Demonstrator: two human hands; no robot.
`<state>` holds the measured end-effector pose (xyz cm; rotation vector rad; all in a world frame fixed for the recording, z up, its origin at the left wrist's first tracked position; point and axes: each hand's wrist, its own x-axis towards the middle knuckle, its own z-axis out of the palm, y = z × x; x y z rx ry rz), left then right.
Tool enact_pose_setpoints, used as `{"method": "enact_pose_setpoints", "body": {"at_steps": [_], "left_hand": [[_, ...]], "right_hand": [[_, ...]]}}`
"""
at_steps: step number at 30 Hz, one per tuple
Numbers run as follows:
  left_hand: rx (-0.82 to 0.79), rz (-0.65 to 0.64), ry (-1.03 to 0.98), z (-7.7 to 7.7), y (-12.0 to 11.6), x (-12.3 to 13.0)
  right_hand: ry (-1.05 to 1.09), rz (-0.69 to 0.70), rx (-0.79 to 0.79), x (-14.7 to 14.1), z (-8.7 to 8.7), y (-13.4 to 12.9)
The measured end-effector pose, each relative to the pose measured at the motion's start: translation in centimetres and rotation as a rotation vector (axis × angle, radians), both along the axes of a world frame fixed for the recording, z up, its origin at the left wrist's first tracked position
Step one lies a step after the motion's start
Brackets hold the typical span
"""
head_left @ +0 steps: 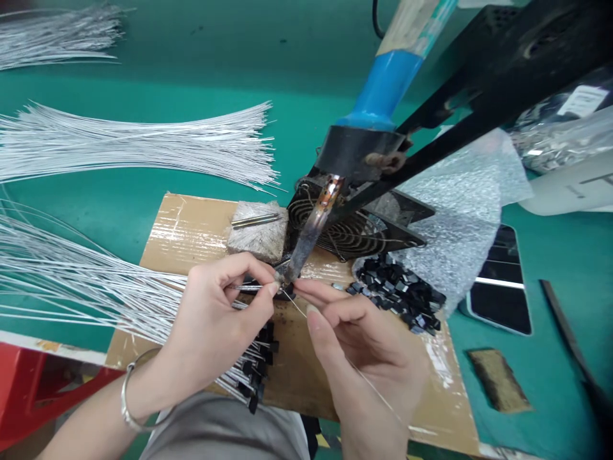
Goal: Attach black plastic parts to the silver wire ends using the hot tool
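Note:
A soldering iron [313, 227] hangs tip-down from a black holder, its blue handle above. Right at its tip, the thumb and forefinger of my left hand [218, 319] pinch a small piece, probably the end of a white wire; the fingertips mostly hide it. My right hand [368, 345] grips a thin solder wire [295, 305] between thumb and fingers and feeds its end up to the tip. The solder's tail runs down across the right palm. Beneath my left hand lie white wires with black connectors [256, 370] on their ends.
Bundles of white wires [143, 144] spread over the green table at left. A cardboard sheet [191, 223] carries a grey block [258, 236] with metal rods. A black fan [359, 230] stands behind the iron. Loose black connectors [402, 291], a phone [500, 281] and a worn sponge [498, 380] lie right.

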<state>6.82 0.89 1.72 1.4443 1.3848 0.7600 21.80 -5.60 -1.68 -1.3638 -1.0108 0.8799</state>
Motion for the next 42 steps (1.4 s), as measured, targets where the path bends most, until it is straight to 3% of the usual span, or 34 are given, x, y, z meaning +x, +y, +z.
{"method": "enact_pose_setpoints", "body": {"at_steps": [42], "left_hand": [[0.036,0.004,-0.058,0.1,-0.27,0.13]], "right_hand": [[-0.154,-0.037,0.056,-0.67,-0.06,-0.28]]}}
